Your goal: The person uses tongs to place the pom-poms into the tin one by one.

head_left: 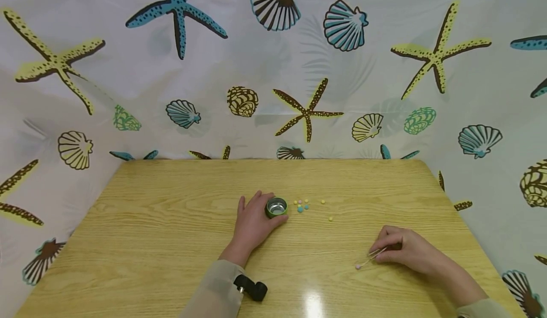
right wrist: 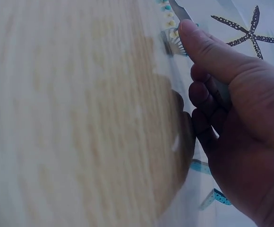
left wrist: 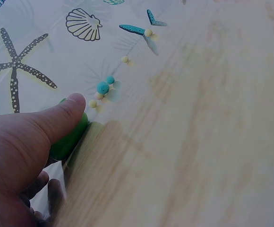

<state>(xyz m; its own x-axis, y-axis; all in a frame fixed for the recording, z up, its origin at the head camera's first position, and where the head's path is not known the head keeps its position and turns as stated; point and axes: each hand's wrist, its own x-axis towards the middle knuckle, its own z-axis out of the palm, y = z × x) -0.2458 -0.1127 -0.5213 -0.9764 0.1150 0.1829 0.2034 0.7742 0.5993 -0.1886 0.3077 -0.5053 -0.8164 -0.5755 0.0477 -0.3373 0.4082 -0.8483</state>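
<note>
The left hand (head_left: 255,219) is gripping a green-sided metal cup (head_left: 277,207) beside scattered beads (head_left: 300,210) on the wooden table (head_left: 171,199); the right hand (head_left: 403,250) is pinching tweezers (head_left: 371,259), 1 pink bead (head_left: 358,266) sitting at their tips.

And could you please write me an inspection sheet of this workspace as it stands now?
Surface: pale wood-grain table, with a bright glare patch near the view's lower edge.
Job's things: small round green metal container with a silvery inside; slim metal tweezers with a pale pink bead at the tips; small yellow, blue and pink beads loose on the table, mostly grouped right of the container.
Clutter: nothing seen.
Left hand: fingers around the container; black device at the wrist.
Right hand: fingers pinching the tweezers.
Cables: nothing seen.
Surroundings: white cloth printed with starfish and shells, behind and at both sides.
</note>
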